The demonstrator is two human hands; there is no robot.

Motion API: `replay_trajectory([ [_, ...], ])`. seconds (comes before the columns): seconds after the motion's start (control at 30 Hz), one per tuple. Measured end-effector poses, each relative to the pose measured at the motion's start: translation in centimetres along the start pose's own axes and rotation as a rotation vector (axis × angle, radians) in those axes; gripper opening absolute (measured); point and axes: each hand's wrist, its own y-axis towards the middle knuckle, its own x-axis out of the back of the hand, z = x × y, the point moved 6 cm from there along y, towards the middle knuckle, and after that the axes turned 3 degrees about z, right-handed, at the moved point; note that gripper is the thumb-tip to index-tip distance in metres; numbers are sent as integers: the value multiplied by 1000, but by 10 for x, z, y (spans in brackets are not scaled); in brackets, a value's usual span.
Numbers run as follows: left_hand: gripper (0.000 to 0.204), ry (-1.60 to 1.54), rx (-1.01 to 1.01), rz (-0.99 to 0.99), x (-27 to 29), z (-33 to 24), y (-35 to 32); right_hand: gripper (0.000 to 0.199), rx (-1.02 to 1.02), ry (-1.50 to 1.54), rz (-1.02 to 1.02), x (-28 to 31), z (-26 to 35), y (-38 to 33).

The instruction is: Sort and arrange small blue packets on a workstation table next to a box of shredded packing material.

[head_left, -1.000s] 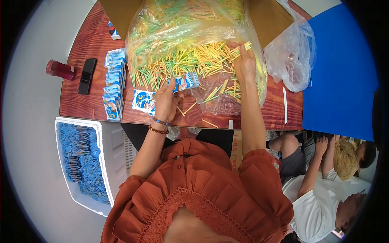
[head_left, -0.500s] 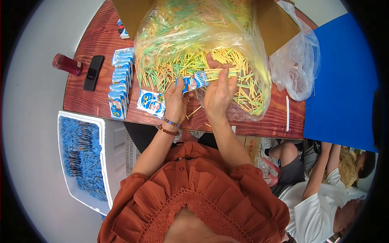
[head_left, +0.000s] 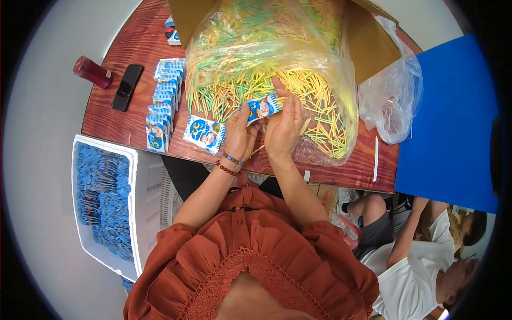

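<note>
R hand (head_left: pixel 282 125) back from sticks (head_left: pixel 314 101), both grips clamped on packet (head_left: pixel 261 108) w/ L hand (head_left: pixel 240 133)

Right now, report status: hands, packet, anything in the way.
Left hand and right hand both on small blue-and-white packet, held above table. Yellow and green sticks spill from plastic bag just behind. Loose packet lies beside left hand.

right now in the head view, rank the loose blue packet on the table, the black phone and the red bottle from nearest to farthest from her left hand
1. Loose blue packet: just left of the left hand, flat on the table.
2. Black phone: farther left, past the packet row.
3. Red bottle: farthest, at the table's left edge.
</note>
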Motion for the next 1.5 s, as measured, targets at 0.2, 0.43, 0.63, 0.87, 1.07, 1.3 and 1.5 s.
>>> replay_trajectory([
  [0.2, 35, -90, 42, 23, -4, -1, 1, 29, 62, -103, 9, -9, 7, 7],
  [0.43, 38, -364, 124, 66, 3, 0, 4, 28, 111, -158, 156, -26, 12, 12],
  [0.63, 38, -409, 41, 134, 14, -42, 1, 23, 202, 125, 381, -60, 52, 8],
  [0.87, 43, -556, -51, 147, 31, -78, 7, 21, -109, -464, 341, -66, -15, -9],
  [1.07, 41, -480, -223, 291, 54, -122, -25, 16, -85, -636, 589, -112, -52, -16],
  [1.3, 28, 192, -800, -497, 154, -184, -107, 20, -109, -670, 890, -162, -97, -46],
  [1.5, 33, 1182, -894, -750, 153, -191, -132, 33, -243, -874, 875, -150, -174, -56],
])
